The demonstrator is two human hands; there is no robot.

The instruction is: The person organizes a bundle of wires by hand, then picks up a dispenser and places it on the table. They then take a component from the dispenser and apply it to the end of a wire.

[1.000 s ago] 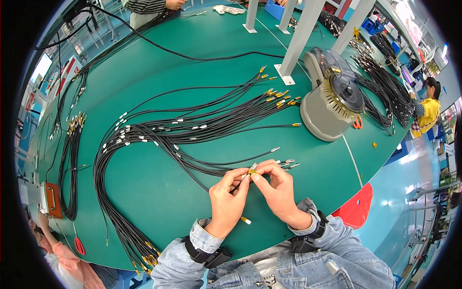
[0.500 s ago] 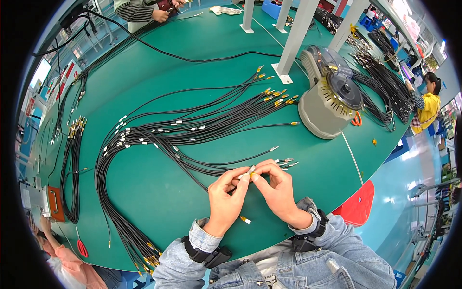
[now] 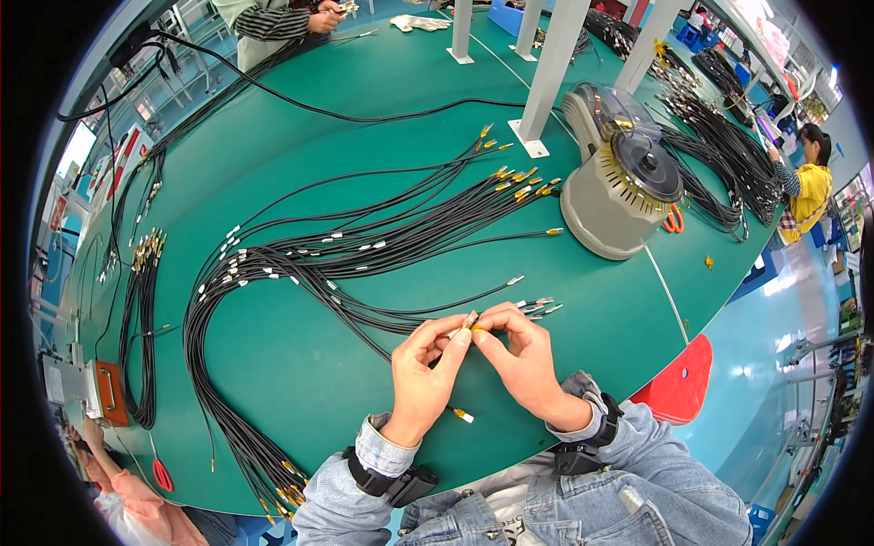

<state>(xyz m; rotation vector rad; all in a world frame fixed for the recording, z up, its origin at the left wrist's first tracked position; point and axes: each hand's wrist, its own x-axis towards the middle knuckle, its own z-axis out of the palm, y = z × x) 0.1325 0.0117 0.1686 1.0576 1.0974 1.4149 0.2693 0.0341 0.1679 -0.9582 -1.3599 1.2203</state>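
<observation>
My left hand [image 3: 421, 364] pinches the end of a black cable near its small metal connector [image 3: 471, 318], which points up between my fingers. Against it, my right hand [image 3: 525, 359] is closed, thumb and forefinger on a bit of yellow tape [image 3: 477, 328] at the connector. The fingertips of both hands nearly touch. Left of them a big bundle of black cables [image 3: 328, 246] with white labels curves over the green table [image 3: 300, 364]. Many of its far ends are wrapped in yellow. A few bare metal ends [image 3: 542, 305] lie just beyond my right hand.
A grey round tape dispenser [image 3: 619, 187] with yellow strips stands at the right, orange-handled scissors [image 3: 674, 219] beside it. Grey posts [image 3: 551, 82] rise behind. More cables lie at far right and left. Red-handled scissors [image 3: 162, 475] hang at left. Other people work around the table.
The connector shows a little more clearly above my left fingertips, with yellow at its side. Both hands stay almost in place; the whole view has shifted slightly.
</observation>
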